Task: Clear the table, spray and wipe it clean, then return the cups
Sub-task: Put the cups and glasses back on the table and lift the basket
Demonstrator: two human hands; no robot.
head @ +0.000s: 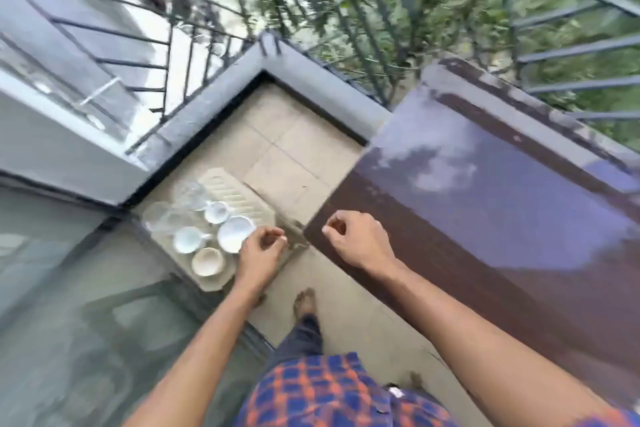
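down at about 8 o'clock from the middle of the view, the cups (188,239) stand upright on a beige tray (239,191) that lies on the tiled floor (287,149): three white and one cream. blurred clear glasses (188,194) are packed at their 11 o'clock.

the left hand (261,250) hangs over the tray's 4 o'clock edge, just beside the largest white cup, fingers loosely curled and holding nothing. the right hand (356,239) is at its 3 o'clock, over the near corner of the dark glossy table (485,201), fingers likewise loosely curled round nothing; whether it touches the top i cannot tell.

the table fills the 3 o'clock side, its top reflecting sky. a bare foot (304,298) stands on the floor at 6 o'clock. a dark railing (363,28) crosses 12 o'clock, with foliage behind it.
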